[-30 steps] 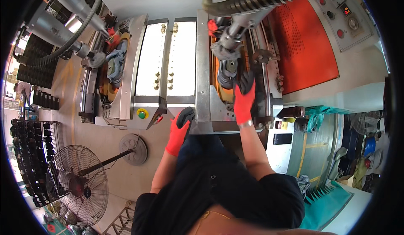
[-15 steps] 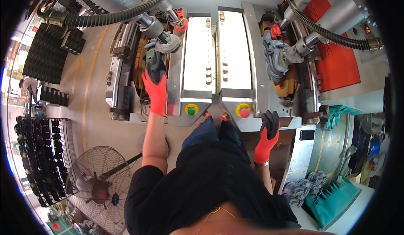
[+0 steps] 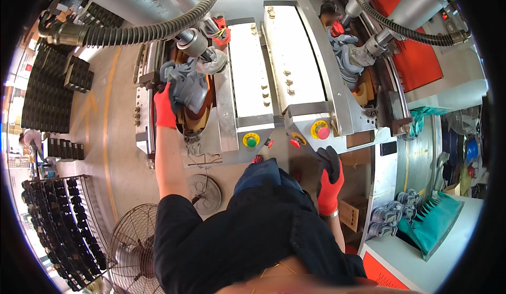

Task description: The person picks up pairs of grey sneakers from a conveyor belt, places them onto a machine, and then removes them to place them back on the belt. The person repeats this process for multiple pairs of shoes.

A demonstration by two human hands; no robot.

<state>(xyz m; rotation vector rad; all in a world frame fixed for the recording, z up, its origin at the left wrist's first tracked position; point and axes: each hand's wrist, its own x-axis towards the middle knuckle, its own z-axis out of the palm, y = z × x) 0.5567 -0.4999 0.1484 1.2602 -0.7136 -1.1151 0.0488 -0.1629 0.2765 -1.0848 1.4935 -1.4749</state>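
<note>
My left hand [image 3: 165, 108], in a red glove, is closed on the near left edge of a grey shoe [image 3: 191, 89]. Its fingers are partly hidden by the shoe, which tilts over the left press station, away from the plastic-wrapped press head [image 3: 213, 61]. Below the shoe shows a brown mould pad [image 3: 196, 120]. My right hand [image 3: 330, 182], in a red glove with dark fingers, hangs open by the machine's front edge with nothing visible in it. Nearest to it is a red push button [image 3: 323, 132]. More grey shoe parts [image 3: 349, 65] sit in the right press station.
A green button [image 3: 252, 141] is on the left panel. Ribbed hoses [image 3: 153, 30] arch over the presses. A fan [image 3: 134, 241] stands behind at left, near a rack of black parts [image 3: 60, 231]. Grey shoes [image 3: 392, 212] and green cloth [image 3: 432, 225] lie on the right table.
My left hand has pulled the grey shoe left and toward me, off its spot under the press head. My right hand has lowered slightly. The view has shifted and turned.
</note>
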